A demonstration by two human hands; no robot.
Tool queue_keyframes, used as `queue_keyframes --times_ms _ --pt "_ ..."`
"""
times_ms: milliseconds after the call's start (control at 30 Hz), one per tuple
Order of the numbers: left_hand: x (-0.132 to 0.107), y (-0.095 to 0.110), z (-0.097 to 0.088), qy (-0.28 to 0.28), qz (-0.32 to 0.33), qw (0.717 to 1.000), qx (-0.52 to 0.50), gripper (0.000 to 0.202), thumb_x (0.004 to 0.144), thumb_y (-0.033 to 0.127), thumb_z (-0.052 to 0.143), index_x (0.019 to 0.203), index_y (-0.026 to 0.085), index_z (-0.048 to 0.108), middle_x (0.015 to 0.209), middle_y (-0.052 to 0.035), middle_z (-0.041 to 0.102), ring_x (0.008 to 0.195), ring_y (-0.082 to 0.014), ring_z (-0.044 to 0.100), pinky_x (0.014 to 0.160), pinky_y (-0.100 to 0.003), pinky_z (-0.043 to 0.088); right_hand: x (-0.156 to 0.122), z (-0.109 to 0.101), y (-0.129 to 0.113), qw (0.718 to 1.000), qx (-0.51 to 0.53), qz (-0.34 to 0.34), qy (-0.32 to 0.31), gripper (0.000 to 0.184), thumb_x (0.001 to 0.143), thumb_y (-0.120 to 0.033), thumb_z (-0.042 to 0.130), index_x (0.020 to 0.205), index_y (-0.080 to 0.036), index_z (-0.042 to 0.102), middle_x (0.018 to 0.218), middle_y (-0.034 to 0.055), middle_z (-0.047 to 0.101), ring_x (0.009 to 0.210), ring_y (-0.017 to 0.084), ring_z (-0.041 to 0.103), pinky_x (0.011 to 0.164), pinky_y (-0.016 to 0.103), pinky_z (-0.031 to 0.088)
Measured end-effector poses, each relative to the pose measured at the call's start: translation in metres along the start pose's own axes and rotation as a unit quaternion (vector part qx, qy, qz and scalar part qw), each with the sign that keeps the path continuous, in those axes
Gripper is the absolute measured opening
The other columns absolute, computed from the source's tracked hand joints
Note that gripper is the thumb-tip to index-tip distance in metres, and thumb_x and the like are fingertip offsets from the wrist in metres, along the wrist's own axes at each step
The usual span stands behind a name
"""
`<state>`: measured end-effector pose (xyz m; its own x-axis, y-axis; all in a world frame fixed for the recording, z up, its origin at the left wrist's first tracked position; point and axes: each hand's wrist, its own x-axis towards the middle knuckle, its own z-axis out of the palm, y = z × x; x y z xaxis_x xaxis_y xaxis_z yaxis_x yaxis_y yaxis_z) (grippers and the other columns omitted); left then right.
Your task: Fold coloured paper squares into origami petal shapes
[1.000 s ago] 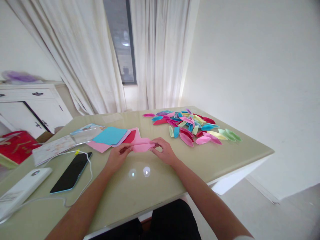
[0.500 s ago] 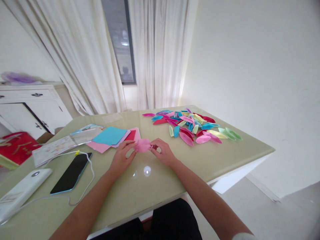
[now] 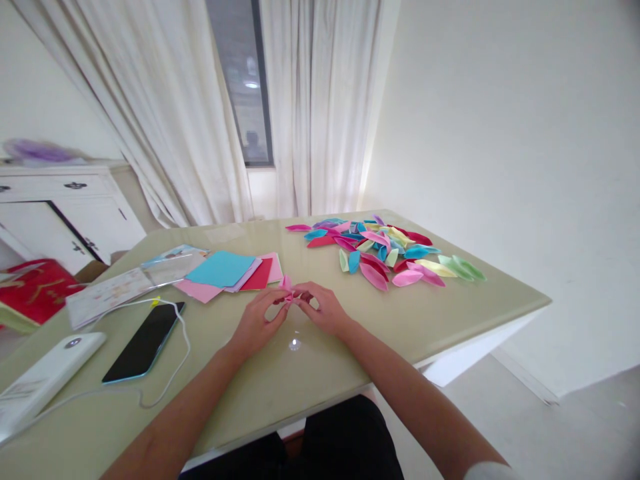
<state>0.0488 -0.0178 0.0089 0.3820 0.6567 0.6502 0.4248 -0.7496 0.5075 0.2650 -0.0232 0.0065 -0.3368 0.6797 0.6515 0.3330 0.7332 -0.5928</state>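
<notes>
A small piece of folded pink paper (image 3: 285, 283) is pinched between my two hands, just above the middle of the table. My left hand (image 3: 260, 317) grips its left side with thumb and fingers. On the other side, my right hand (image 3: 320, 308) is closed on the same paper, its fingertips close to the left ones. Fingers hide much of the fold. Behind my left hand lie loose square sheets, with a blue sheet (image 3: 220, 268) on top and a red sheet (image 3: 259, 275) beside it. A pile of folded paper pieces (image 3: 373, 239) in many colours spreads across the far right.
At left on the table (image 3: 410, 333) are a black-screened phone (image 3: 145, 343), a white power bank (image 3: 47, 380), a white cable (image 3: 186, 340) and a clear plastic packet (image 3: 113, 293). A red bag (image 3: 37, 293) stands beyond the left edge. Curtains and a wall border the far side.
My hands have drawn together, and the pink paper between them has gone from spread wide to narrow and bunched. My left hand has shifted right. The view has shifted slightly.
</notes>
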Motion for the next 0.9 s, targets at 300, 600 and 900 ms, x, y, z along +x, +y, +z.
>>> queue_keyframes --times_ms 300,600,900 --pt "-0.002 -0.001 -0.001 0.001 0.031 0.999 0.006 0.020 0.099 0.027 0.063 0.116 0.023 0.072 0.110 -0.0088 0.077 0.104 -0.0235 0.072 0.096 -0.039 0.058 0.000 -0.004 -0.006 0.999 -0.015 -0.026 -0.032 0.025 0.103 -0.028 0.060 0.126 -0.024 0.065 0.106 0.0062 0.071 0.082 0.017 0.067 0.080 0.031 0.057" --pt "-0.002 0.000 -0.002 0.012 0.048 0.999 0.021 0.025 0.095 0.021 0.062 0.119 0.022 0.070 0.115 -0.0098 0.077 0.108 -0.0241 0.072 0.099 -0.039 0.057 0.002 -0.007 -0.014 0.998 -0.037 -0.019 -0.042 0.013 0.103 -0.030 0.059 0.112 -0.024 0.065 0.100 0.0051 0.069 0.079 0.017 0.065 0.078 0.030 0.055" --pt "-0.003 -0.003 -0.001 0.016 0.074 0.997 0.024 0.030 0.097 0.018 0.062 0.126 0.022 0.067 0.124 -0.0110 0.075 0.115 -0.0241 0.071 0.104 -0.044 0.057 0.000 -0.005 -0.008 0.997 -0.061 -0.031 -0.038 0.011 0.102 -0.027 0.059 0.111 -0.023 0.064 0.096 0.0039 0.067 0.074 0.015 0.060 0.072 0.028 0.052"
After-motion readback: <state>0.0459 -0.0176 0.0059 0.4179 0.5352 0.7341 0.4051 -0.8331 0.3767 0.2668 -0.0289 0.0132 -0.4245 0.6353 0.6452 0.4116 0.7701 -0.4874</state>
